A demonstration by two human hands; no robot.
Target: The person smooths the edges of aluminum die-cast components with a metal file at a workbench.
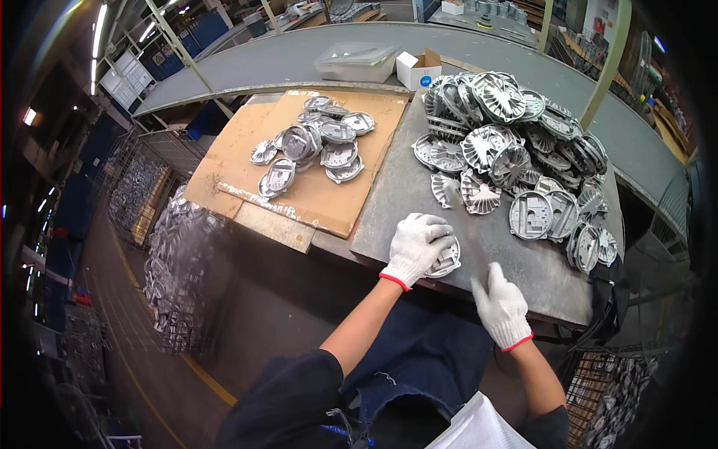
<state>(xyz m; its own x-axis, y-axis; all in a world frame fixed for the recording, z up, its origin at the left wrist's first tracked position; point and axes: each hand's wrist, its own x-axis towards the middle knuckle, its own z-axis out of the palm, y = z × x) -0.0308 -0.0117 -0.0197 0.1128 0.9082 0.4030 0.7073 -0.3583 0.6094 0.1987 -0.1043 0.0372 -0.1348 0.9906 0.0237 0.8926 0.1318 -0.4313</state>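
Observation:
My left hand [420, 241], in a white knit glove with a red cuff, grips a round silver metal casting [447, 263] at the front edge of the grey metal tabletop. Its fingers curl over the part and hide most of it. To the right, my gloved right hand [502, 303] is closed round the lower end of a long flat grey file [470, 232]. The file is smeared by motion and points up and away, its far end in front of the castings behind. It looks apart from the held casting.
A large heap of finned castings [508, 142] covers the table's back right. Several more castings [338, 132] lie on a brown cardboard sheet [224, 161] at left. Behind stand a clear plastic bin [355, 63] and a white box [417, 71]. Wire baskets of parts [176, 262] flank me.

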